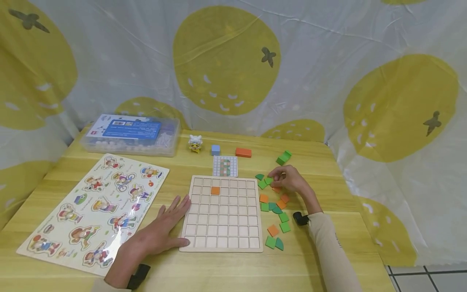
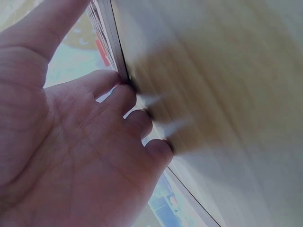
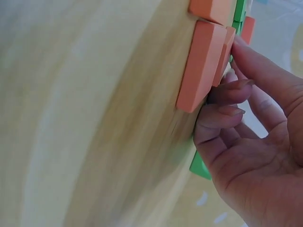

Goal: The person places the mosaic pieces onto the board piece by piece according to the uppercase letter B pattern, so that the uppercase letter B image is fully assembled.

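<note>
Left hand [image 1: 160,231] lay flat and relaxed against the grid board [image 1: 222,213] on the worktop [image 1: 328,170], while the right hand [image 1: 290,180] had its grip pinched on an orange tile [image 3: 201,64] in the loose pile, so a snagged neighbour could've easily scattered.

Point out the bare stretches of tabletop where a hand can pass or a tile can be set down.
Bare wood runs along the near edge of the table below the grid board, and behind the pattern card past the blue cube and orange block. The far right corner is also bare. It is crowded right of the board, where the right hand works among loose tiles.
</note>
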`<state>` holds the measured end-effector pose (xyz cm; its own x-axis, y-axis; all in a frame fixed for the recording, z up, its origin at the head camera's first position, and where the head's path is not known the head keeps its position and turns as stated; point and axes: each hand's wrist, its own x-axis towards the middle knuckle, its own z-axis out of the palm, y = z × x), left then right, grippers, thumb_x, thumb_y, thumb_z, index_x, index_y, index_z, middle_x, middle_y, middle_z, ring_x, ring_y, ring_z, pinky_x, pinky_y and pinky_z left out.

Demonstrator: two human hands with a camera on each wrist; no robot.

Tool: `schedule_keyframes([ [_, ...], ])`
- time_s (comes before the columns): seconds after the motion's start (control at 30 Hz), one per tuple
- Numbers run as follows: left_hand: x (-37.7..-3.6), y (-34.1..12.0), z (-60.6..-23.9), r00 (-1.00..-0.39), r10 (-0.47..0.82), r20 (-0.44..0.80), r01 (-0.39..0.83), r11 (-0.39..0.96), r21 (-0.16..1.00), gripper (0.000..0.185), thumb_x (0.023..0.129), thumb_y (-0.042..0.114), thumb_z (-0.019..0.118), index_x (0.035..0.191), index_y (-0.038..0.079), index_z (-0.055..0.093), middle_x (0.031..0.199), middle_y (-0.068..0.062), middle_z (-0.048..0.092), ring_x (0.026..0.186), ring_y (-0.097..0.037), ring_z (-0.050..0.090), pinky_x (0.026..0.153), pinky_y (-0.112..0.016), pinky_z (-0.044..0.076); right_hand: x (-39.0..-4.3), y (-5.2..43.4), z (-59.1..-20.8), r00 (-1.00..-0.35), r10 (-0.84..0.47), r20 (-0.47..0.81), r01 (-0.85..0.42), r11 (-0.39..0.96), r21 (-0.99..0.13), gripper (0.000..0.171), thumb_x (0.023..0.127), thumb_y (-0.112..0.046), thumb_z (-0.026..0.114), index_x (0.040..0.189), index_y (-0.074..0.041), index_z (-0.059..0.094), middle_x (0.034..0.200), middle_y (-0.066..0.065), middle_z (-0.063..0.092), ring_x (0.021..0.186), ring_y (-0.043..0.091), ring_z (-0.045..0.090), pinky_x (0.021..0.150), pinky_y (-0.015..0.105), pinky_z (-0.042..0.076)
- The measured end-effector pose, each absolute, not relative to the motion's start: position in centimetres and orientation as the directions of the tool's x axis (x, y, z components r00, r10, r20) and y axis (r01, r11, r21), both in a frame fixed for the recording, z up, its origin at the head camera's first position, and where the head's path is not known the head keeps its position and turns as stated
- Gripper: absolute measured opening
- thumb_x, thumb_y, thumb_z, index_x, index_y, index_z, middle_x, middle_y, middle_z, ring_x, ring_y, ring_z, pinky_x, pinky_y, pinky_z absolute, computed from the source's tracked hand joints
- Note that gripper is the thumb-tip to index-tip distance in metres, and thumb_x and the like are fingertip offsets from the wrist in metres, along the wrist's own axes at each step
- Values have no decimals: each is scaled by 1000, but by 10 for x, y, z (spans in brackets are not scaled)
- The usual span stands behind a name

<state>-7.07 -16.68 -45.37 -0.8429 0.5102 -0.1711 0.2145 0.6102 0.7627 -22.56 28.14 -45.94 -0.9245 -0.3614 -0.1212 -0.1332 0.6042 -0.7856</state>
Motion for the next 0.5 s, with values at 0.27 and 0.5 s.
schedule_keyframes([
  [0.27,-72,-167,-456,-841,514,-166,229,617,753,107,90,34,87,170,2,24,180,-17,11,164,-48,2,128,-74,0,-229,281,-463,-931,-338,-137,-115,630,-768,20,86,6,86,104,7,76,84,8,63,75,18,56,64,21,51],
  [0.5,-72,-167,-456,-842,519,-147,235,599,766,107,89,32,87,170,0,25,180,-16,13,165,-47,3,129,-73,-1,-227,281,-459,-933,-317,-168,-83,644,-760,22,86,3,88,104,6,75,87,8,64,75,19,57,65,22,51],
])
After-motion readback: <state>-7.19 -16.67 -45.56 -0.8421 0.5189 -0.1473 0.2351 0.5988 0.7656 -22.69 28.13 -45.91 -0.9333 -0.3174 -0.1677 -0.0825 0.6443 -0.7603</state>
